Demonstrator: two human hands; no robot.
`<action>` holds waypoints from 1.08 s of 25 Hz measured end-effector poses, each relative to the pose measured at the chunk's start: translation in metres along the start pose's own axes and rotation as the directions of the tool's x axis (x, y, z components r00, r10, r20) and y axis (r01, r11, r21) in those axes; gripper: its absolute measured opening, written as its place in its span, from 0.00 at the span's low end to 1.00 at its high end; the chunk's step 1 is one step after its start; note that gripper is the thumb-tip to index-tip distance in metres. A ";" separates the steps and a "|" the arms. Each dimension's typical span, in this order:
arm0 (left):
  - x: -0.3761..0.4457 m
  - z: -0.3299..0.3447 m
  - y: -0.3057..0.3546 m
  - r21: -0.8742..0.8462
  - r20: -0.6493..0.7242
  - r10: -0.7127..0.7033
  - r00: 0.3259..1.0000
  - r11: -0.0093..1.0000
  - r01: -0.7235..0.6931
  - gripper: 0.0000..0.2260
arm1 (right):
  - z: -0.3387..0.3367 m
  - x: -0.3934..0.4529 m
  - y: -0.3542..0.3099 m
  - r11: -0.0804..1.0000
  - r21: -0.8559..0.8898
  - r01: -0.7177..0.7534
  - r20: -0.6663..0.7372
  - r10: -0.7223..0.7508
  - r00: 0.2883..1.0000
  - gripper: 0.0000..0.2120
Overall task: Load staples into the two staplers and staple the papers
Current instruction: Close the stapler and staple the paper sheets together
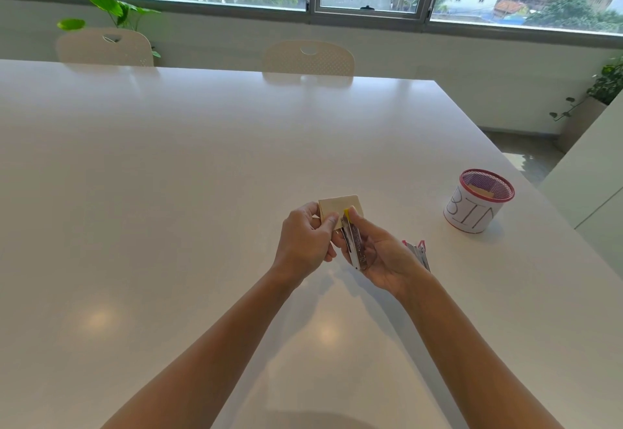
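Note:
My left hand (pixel 305 238) pinches a small stack of tan papers (pixel 337 205) by its near edge, held above the white table (pixel 168 176). In my right hand (pixel 381 253) is a clear stapler with a yellow tip (pixel 354 240), its mouth set at the papers' right edge. A second stapler with red parts (pixel 419 251) lies on the table just behind my right wrist, partly hidden.
A red mesh cup (pixel 478 203) wrapped in white paper lettered "BIN" stands at the right, near the table's right edge, with something tan inside. Two pale chairs (pixel 308 58) stand at the far side under the windows.

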State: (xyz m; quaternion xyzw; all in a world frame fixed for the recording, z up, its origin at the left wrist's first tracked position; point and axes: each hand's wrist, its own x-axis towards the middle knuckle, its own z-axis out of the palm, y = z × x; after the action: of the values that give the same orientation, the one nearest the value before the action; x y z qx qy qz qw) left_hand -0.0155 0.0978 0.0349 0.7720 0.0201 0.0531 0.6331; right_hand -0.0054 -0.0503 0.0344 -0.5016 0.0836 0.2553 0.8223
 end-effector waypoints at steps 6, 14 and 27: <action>-0.001 0.000 0.002 -0.019 0.020 -0.022 1.000 1.000 0.023 0.04 | -0.001 0.001 0.000 1.000 -0.023 0.001 -0.018 -0.002 1.000 0.21; -0.003 0.001 0.002 -0.034 0.012 -0.014 1.000 0.999 0.014 0.03 | -0.002 0.001 0.001 0.998 -0.061 0.010 -0.064 -0.014 0.998 0.19; -0.011 0.017 0.004 -0.289 0.072 -0.140 0.987 0.945 0.155 0.19 | 0.013 -0.002 0.009 0.994 -0.017 0.112 0.065 -0.111 0.992 0.20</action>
State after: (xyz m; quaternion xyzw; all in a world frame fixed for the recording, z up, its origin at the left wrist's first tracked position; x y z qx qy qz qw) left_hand -0.0249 0.0792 0.0345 0.6668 0.0539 -0.0116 0.7432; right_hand -0.0135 -0.0367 0.0342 -0.5055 0.0267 0.2258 0.8323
